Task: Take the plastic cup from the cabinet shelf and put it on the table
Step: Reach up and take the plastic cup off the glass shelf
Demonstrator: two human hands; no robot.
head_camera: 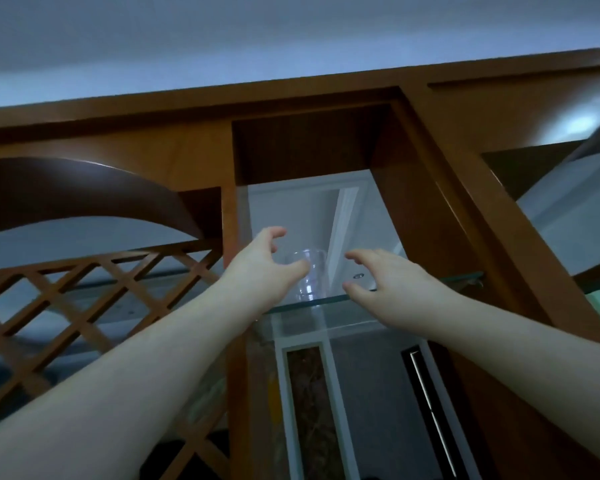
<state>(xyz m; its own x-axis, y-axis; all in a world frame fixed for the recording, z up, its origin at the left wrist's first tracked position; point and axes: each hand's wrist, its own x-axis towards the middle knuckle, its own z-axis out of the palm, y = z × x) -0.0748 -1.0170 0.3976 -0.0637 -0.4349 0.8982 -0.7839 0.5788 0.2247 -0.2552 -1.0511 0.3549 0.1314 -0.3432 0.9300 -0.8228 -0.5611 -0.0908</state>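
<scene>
A clear plastic cup [311, 276] stands upright on a glass shelf [329, 301] inside a tall open compartment of a brown wooden cabinet [420, 188]. My left hand [262, 268] is raised just left of the cup, fingers curved and apart, its thumb lying across the cup's front. My right hand [388, 282] hovers to the right of the cup with a gap between them, fingers spread and holding nothing. The table is out of view.
A wooden lattice panel [84, 306] and an arched opening fill the cabinet's left side. Wooden uprights flank the compartment closely on both sides. More glass shelving shows at the far right [596, 282]. Below the shelf I see a white frame with a dark marbled panel [309, 410].
</scene>
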